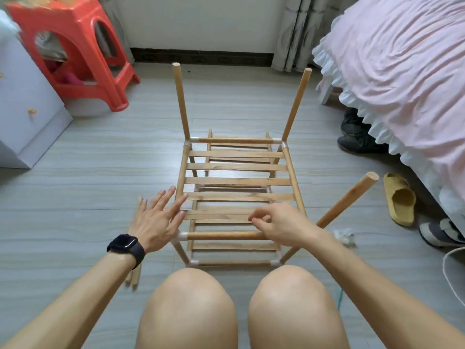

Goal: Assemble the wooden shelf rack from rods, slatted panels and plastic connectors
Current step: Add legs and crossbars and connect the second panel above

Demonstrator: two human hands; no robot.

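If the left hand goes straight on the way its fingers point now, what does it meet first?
Most likely the slatted panel, at its left edge. The left hand may hover above it; depth is unclear.

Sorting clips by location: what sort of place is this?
Probably a home bedroom: a bed with a pink ruffled cover, a yellow rubber slipper on the grey plank-pattern floor, and a red plastic stool.

The right hand (279,226) is covering the near right corner of the rack (236,181), the left hand (156,219) is hiding part of the blurred loose rods (135,275), and frame edges are cropping the red stool (75,49) and grey shoe (436,234).
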